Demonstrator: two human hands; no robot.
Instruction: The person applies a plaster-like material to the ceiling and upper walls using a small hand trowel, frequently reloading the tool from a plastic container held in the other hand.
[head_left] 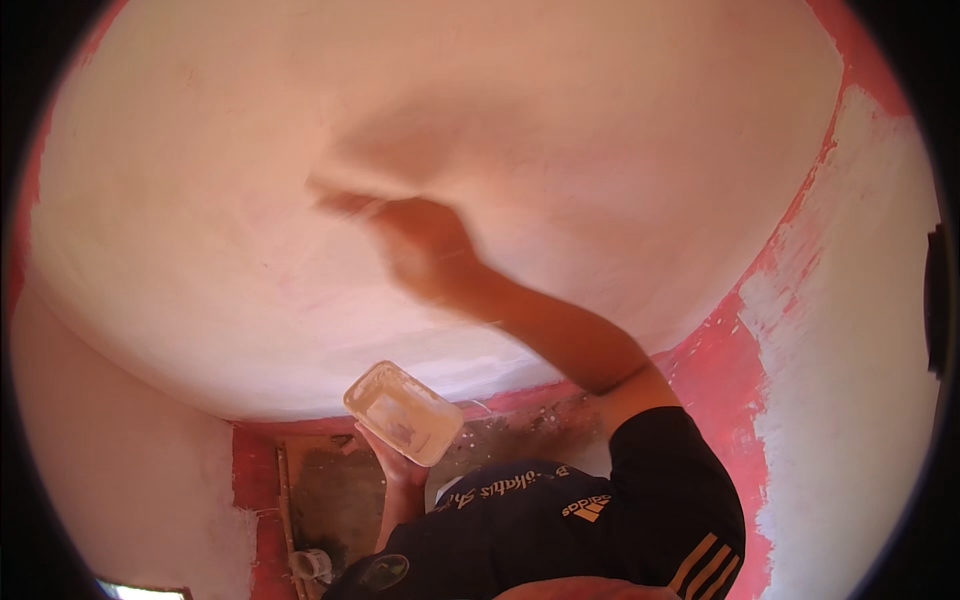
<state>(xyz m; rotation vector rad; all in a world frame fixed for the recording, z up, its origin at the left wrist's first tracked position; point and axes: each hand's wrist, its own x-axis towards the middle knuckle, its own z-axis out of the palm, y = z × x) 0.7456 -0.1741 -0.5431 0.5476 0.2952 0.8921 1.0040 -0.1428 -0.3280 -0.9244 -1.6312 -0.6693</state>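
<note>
My right hand [428, 250] is raised in front of a large pale wall [620, 150], its fingers closed round a short, flat tool [342, 200]. Motion smears both, so I cannot tell the tool's exact kind or whether it touches the wall. Lower down, my left hand [398, 466] grips a shallow rectangular plastic tub [405, 412] from below and the side. The tub is tilted so its inside shows, with whitish residue on its walls and bottom. Most of the left fingers are hidden behind it.
Red paint borders the pale coat, and a red strip [715, 375] runs down the right corner. A patchy whitish wall [850, 350] stands at the right. On the stained floor [335, 495] are a small white bucket [312, 566] and a thin pole [284, 500].
</note>
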